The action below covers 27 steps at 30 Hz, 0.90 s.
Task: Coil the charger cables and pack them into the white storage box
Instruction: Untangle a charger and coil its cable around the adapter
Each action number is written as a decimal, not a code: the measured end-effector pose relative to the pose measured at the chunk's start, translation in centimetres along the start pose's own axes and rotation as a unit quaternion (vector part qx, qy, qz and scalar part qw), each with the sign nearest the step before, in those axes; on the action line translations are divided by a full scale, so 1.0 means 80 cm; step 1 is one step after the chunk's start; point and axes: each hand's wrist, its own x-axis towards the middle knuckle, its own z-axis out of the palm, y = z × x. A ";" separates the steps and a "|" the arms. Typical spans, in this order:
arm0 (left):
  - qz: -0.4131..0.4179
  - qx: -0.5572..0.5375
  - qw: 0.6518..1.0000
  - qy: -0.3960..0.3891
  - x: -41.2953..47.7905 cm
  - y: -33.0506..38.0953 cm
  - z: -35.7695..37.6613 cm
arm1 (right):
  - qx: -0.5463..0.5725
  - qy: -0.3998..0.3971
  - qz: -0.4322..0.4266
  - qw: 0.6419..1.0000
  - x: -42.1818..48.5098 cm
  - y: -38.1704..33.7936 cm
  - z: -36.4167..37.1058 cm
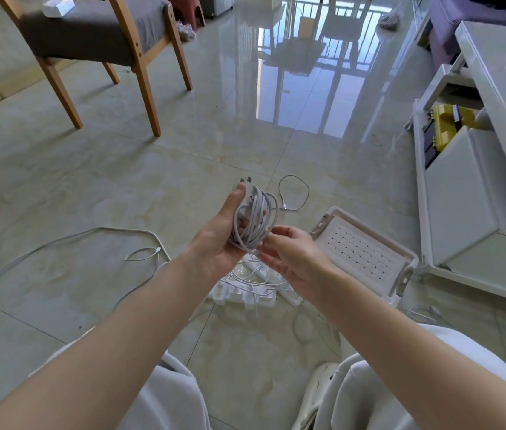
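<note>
Glossy tiled floor (121, 169) fills the frame. At centre, the left hand (223, 234) grips the charger with coiled cable (253, 217), keeping loops bunched; the right hand (292, 259) pinches its loose end for tucking. Lower right, the white storage box (366, 252) lies near, while loose cables (140, 243) wait.

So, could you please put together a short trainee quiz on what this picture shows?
1. True or false: the left hand holds a charger with its cable wound around it.
2. Where is the white storage box? A. on the chair seat; B. on the floor, to the person's right; C. on the cabinet top.
3. In a few words: what lies on the floor beneath the right hand?

Key: 1. True. 2. B. 3. White power strips with thin cables lying across them.
</note>
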 end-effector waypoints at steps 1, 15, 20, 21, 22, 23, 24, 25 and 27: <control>0.008 -0.007 1.000 0.002 0.000 0.002 0.000 | -0.009 -0.011 0.012 1.000 -0.001 0.000 0.000; -0.044 -0.027 0.998 -0.039 -0.006 0.014 -0.004 | -0.165 0.070 -0.288 0.941 0.007 0.006 -0.015; -0.087 -0.061 0.994 -0.017 -0.008 0.021 -0.014 | -0.253 0.051 -0.367 0.894 0.006 0.011 -0.012; -0.090 -0.067 0.994 -0.016 -0.008 0.022 -0.015 | -0.280 0.054 -0.388 0.876 0.006 0.012 -0.012; -0.086 -0.069 0.994 -0.019 -0.008 0.022 -0.016 | -0.307 0.061 -0.414 0.855 0.006 0.012 -0.011; -0.077 -0.064 0.995 -0.025 -0.008 0.023 -0.017 | -0.324 0.069 -0.433 0.838 0.007 0.011 -0.011; -0.064 -0.048 0.996 -0.034 -0.007 0.023 -0.017 | -0.324 0.077 -0.437 0.836 0.008 0.010 -0.011; -0.049 -0.024 0.997 -0.045 -0.007 0.024 -0.017 | -0.309 0.081 -0.422 0.848 0.009 0.008 -0.011; -0.019 0.032 0.997 -0.066 -0.007 0.025 -0.016 | -0.258 0.074 -0.358 0.895 0.012 0.005 -0.009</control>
